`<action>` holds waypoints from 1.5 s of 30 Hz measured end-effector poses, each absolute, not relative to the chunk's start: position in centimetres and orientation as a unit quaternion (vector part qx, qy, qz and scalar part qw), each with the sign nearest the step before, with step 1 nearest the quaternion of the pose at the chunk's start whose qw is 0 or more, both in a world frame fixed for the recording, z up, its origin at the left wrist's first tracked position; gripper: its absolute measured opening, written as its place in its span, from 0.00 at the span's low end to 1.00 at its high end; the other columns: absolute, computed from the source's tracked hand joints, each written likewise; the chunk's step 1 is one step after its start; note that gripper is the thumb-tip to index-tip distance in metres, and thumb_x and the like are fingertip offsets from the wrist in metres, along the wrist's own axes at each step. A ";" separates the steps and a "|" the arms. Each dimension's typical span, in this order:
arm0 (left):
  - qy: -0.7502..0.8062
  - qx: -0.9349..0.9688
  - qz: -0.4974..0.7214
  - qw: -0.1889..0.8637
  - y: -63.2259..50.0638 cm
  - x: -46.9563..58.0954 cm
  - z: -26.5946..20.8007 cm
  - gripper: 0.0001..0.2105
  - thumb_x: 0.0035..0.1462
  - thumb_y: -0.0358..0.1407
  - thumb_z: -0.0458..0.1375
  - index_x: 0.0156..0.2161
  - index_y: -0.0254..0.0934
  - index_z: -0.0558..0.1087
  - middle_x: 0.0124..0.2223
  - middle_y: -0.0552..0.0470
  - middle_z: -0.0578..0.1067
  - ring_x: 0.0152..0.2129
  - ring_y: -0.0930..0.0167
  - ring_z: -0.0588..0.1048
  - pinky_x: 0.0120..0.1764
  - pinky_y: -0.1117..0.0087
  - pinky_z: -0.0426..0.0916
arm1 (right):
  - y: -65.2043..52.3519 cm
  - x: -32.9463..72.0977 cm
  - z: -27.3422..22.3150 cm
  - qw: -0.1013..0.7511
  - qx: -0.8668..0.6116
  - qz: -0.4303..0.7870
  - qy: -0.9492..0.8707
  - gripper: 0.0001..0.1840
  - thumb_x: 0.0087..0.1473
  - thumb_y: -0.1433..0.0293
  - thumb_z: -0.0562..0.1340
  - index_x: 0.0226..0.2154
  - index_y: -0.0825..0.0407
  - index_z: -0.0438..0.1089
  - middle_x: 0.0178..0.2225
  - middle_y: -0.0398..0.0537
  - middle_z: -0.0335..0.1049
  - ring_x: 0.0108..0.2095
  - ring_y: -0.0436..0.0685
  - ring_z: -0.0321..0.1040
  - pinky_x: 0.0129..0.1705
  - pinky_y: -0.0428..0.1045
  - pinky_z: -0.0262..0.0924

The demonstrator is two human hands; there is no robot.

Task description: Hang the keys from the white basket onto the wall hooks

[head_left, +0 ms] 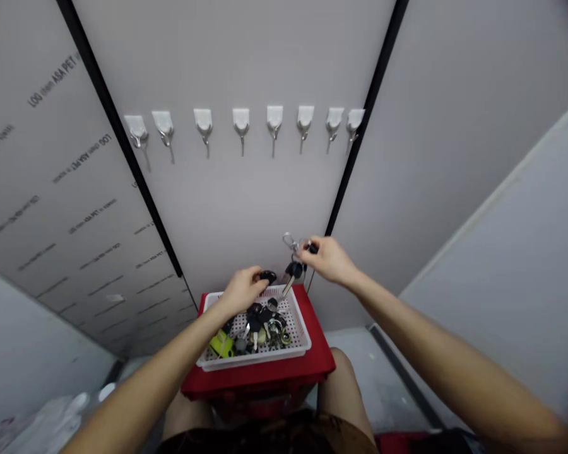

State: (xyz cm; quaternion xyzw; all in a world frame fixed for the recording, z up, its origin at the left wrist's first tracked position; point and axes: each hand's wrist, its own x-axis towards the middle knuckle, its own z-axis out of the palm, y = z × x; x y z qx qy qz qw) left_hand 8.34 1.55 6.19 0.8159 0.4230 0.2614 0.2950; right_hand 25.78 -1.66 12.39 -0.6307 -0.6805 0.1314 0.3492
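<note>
My right hand [329, 257] is closed on a bunch of keys [294, 270], raised above the basket's right rear corner. A silver clip sticks out past its fingertips, and a key with a black head hangs below. Between the fingers of my left hand [245, 289] is a black key fob [267, 276], over the basket's back rim. Beneath both hands sits a white plastic basket [253, 361] with a perforated floor. Several keys [255, 325] and rings lie heaped in it, beside a yellow-green item [222, 343] whose kind I cannot make out.
The basket stands on a red stool-like surface [318, 340] between my knees. Several white adhesive hooks [241, 121] run in a row across the grey wall panel [236, 208] ahead. Black strips [366, 120] border that panel. Clear plastic items [52, 422] lie on the floor at lower left.
</note>
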 end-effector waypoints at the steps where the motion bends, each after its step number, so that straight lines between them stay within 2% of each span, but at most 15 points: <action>1: 0.435 0.826 0.240 0.267 1.3 8.1 4.8 0.08 0.43 0.35 0.46 0.25 0.34 0.65 0.20 0.55 0.65 0.18 0.77 0.62 0.21 0.77 0.52 | -1.9 25.2 10.4 0.319 -0.631 0.153 -0.690 0.08 0.36 0.69 0.51 0.19 0.57 0.62 0.15 0.41 0.57 0.18 0.45 0.51 0.19 0.41 0.45; 6: 0.460 0.844 0.167 0.217 0.3 7.0 0.6 0.06 0.41 0.32 0.48 0.26 0.35 0.65 0.22 0.55 0.67 0.20 0.75 0.64 0.22 0.76 0.52 | -2.3 23.4 4.0 0.258 -0.619 0.185 -0.719 0.07 0.36 0.72 0.51 0.17 0.56 0.62 0.13 0.41 0.56 0.16 0.46 0.49 0.19 0.43 0.43; 11: 0.464 0.821 0.204 0.262 0.7 6.5 0.4 0.07 0.40 0.31 0.48 0.27 0.36 0.66 0.24 0.54 0.69 0.22 0.75 0.65 0.26 0.76 0.55 | -2.2 22.8 2.5 0.237 -0.576 0.215 -0.752 0.05 0.34 0.69 0.55 0.19 0.54 0.64 0.21 0.45 0.63 0.22 0.49 0.55 0.24 0.44 0.47; 14: 0.457 0.761 0.288 0.361 1.9 6.5 2.6 0.07 0.42 0.36 0.48 0.23 0.35 0.65 0.22 0.54 0.68 0.20 0.76 0.65 0.25 0.76 0.56 | -1.4 23.0 4.1 0.314 -0.548 0.284 -0.721 0.12 0.37 0.62 0.54 0.17 0.55 0.63 0.18 0.45 0.61 0.22 0.49 0.55 0.25 0.45 0.48; 17: 0.428 0.648 0.360 0.517 3.0 7.2 6.9 0.16 0.44 0.45 0.43 0.17 0.34 0.61 0.15 0.55 0.63 0.13 0.78 0.61 0.19 0.77 0.54 | 0.1 23.0 7.7 0.412 -0.516 0.372 -0.652 0.25 0.43 0.53 0.42 0.12 0.54 0.56 0.14 0.43 0.56 0.17 0.47 0.53 0.22 0.45 0.48; 20: 0.331 0.586 0.378 0.636 3.4 8.5 12.0 0.24 0.44 0.52 0.35 0.12 0.35 0.55 0.10 0.58 0.56 0.07 0.81 0.55 0.14 0.78 0.48 | 1.2 22.8 12.3 0.486 -0.419 0.485 -0.595 0.30 0.43 0.50 0.32 0.09 0.53 0.47 0.10 0.39 0.48 0.11 0.44 0.46 0.17 0.44 0.46; 24: 0.218 0.611 0.351 0.676 3.1 9.9 16.5 0.28 0.42 0.56 0.31 0.09 0.35 0.52 0.07 0.58 0.52 0.05 0.82 0.50 0.13 0.78 0.43 | 1.2 22.2 16.4 0.496 -0.306 0.588 -0.561 0.30 0.40 0.47 0.32 0.07 0.53 0.43 0.07 0.36 0.41 0.08 0.42 0.38 0.13 0.42 0.40; 30: 0.214 0.628 0.337 0.668 2.8 10.3 16.5 0.28 0.42 0.56 0.30 0.09 0.35 0.51 0.07 0.57 0.52 0.05 0.82 0.49 0.13 0.77 0.42 | 0.9 22.0 16.6 0.478 -0.313 0.599 -0.561 0.31 0.39 0.46 0.31 0.07 0.53 0.43 0.06 0.36 0.40 0.08 0.42 0.37 0.12 0.42 0.38; 34: 0.258 0.641 0.333 0.642 2.6 9.8 14.8 0.27 0.42 0.56 0.29 0.10 0.35 0.52 0.08 0.58 0.52 0.06 0.81 0.51 0.13 0.77 0.44 | 1.0 21.5 14.9 0.456 -0.347 0.589 -0.570 0.31 0.40 0.46 0.32 0.08 0.53 0.43 0.06 0.36 0.41 0.08 0.41 0.37 0.12 0.42 0.38; 37: 0.329 0.676 0.314 0.580 2.7 8.6 12.6 0.26 0.43 0.54 0.31 0.13 0.35 0.55 0.10 0.57 0.56 0.08 0.80 0.55 0.15 0.77 0.49 | 0.9 20.8 12.3 0.418 -0.393 0.555 -0.602 0.30 0.42 0.48 0.34 0.08 0.53 0.45 0.06 0.36 0.41 0.08 0.42 0.39 0.12 0.41 0.38; 39: 0.388 0.729 0.284 0.488 2.8 7.1 10.5 0.24 0.44 0.52 0.35 0.15 0.34 0.58 0.13 0.56 0.60 0.11 0.79 0.58 0.17 0.76 0.52 | 0.7 20.3 9.8 0.371 -0.436 0.509 -0.643 0.29 0.43 0.49 0.37 0.08 0.54 0.47 0.06 0.36 0.44 0.09 0.42 0.42 0.13 0.41 0.40; 43: 0.520 0.808 0.172 0.218 2.5 3.9 5.4 0.14 0.40 0.45 0.47 0.21 0.35 0.65 0.20 0.51 0.68 0.20 0.71 0.66 0.23 0.72 0.56 | 0.3 19.7 4.5 0.252 -0.533 0.376 -0.715 0.24 0.42 0.54 0.46 0.11 0.55 0.55 0.09 0.37 0.49 0.12 0.42 0.45 0.15 0.41 0.40; 45: 0.554 0.814 0.096 0.145 1.7 3.1 3.2 0.11 0.39 0.42 0.50 0.23 0.36 0.66 0.24 0.47 0.70 0.24 0.66 0.68 0.27 0.69 0.57 | 0.3 19.4 2.6 0.216 -0.565 0.292 -0.741 0.20 0.41 0.58 0.50 0.12 0.56 0.57 0.10 0.37 0.50 0.13 0.42 0.44 0.16 0.41 0.38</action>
